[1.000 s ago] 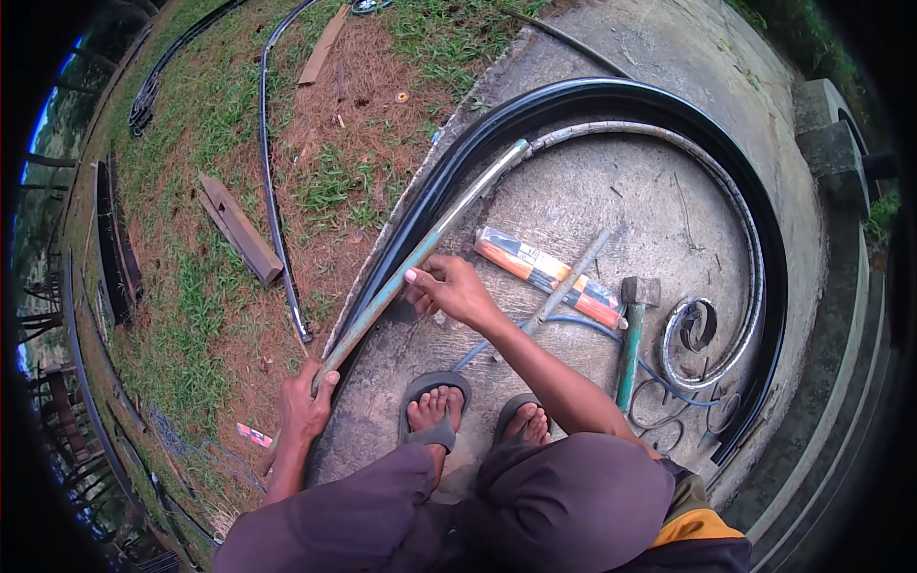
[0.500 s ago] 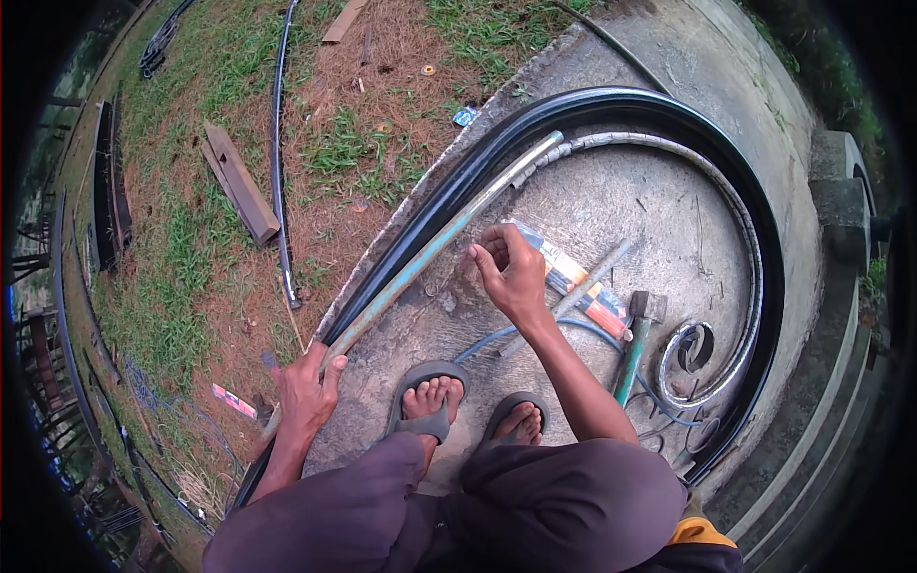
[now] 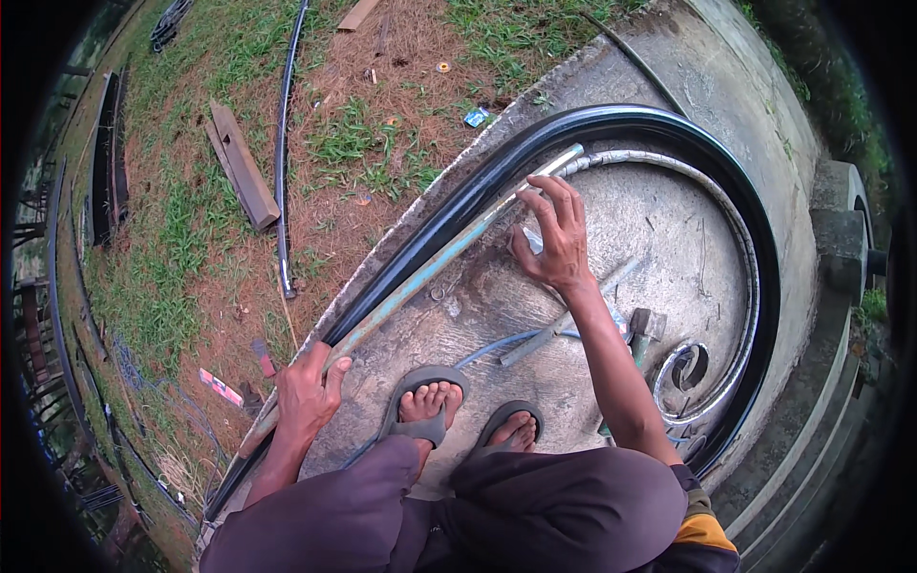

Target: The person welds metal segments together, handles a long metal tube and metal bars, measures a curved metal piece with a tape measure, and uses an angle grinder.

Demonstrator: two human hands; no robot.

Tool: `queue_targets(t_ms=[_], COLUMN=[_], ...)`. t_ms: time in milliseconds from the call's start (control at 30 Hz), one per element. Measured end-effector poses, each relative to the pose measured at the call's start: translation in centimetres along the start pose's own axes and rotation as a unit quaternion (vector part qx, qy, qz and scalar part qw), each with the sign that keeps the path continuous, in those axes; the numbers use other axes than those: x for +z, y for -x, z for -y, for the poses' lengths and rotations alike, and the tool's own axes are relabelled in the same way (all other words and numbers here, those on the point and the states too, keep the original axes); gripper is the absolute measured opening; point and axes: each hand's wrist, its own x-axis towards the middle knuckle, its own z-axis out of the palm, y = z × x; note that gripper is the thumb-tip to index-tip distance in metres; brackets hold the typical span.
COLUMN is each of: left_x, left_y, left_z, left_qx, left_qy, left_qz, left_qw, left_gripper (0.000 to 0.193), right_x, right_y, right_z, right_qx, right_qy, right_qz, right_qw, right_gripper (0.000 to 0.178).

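Observation:
A long pipe point(image 3: 420, 277) with worn pale-green paint slants from beside my left knee up toward the far right. My left hand point(image 3: 310, 390) is closed around its near part. Close to its far end, my right hand point(image 3: 562, 239) has its fingers apart and bent, with the fingertips at the pipe; whether they touch it I cannot tell. Next to that end begins a silvery curved rod point(image 3: 712, 167), which bends round to a tight spiral point(image 3: 690, 368) at the right. A thick black tube point(image 3: 611, 111) arches around the outside of both.
On the concrete slab point(image 3: 611, 215) lie a short grey pipe point(image 3: 535, 346), a blue hose point(image 3: 497, 348) and a hammer point(image 3: 648, 323), partly behind my right forearm. Brown wooden planks point(image 3: 244, 172) and a thin black tube point(image 3: 287, 143) lie on the grass to the left.
My right hand has moved away from me and a little right, up to the far part of the pipe, its fingers opening out. My left hand keeps its hold on the pipe.

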Motion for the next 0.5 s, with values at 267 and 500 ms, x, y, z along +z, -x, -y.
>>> queue_targets(t_ms=[267,500], left_x=[0.2,-0.2], left_y=[0.2,-0.8], left_z=[0.5,0.8], left_qx=[-0.037,0.004], left_qy=[0.035,0.001], left_qz=[0.0,-0.016], left_qw=[0.999,1.0], left_gripper=[0.033,0.032], right_x=[0.3,1.0], right_y=[1.8,3.0], right_z=[-3.1,-3.0], right_qx=[0.21,0.255], right_qy=[-0.073,-0.137], right_qz=[-0.134,-0.146], right_qw=[0.966,0.946], right_gripper=[0.035,0.032])
